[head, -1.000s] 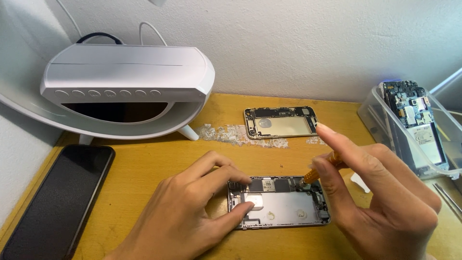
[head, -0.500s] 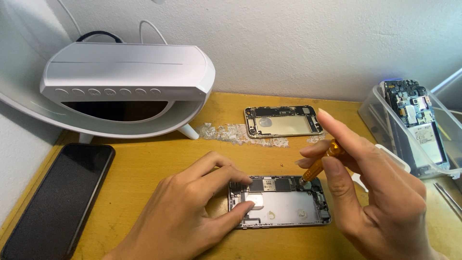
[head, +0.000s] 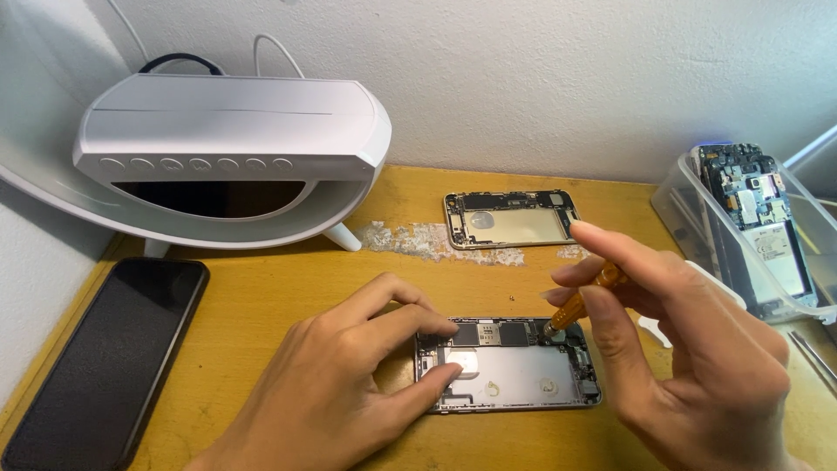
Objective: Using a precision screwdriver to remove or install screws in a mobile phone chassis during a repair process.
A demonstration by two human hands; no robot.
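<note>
Left hand [head: 340,384] presses flat, steadying the opened phone [head: 510,365]; right hand [head: 689,349] pinches an orange screwdriver [head: 580,301], mid-unscrewing, needing a steady, upright tip.

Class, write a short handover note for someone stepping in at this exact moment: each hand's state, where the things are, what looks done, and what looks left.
Left hand: fingers pressing down the opened phone body on the wooden table.
Right hand: pinching an orange screwdriver, tip down at the body's upper right corner.
Done: screen and battery are out of the body; a second stripped phone frame lies behind.
Left: circuit boards remain along the top edge. One loose screw lies nearby.
</note>
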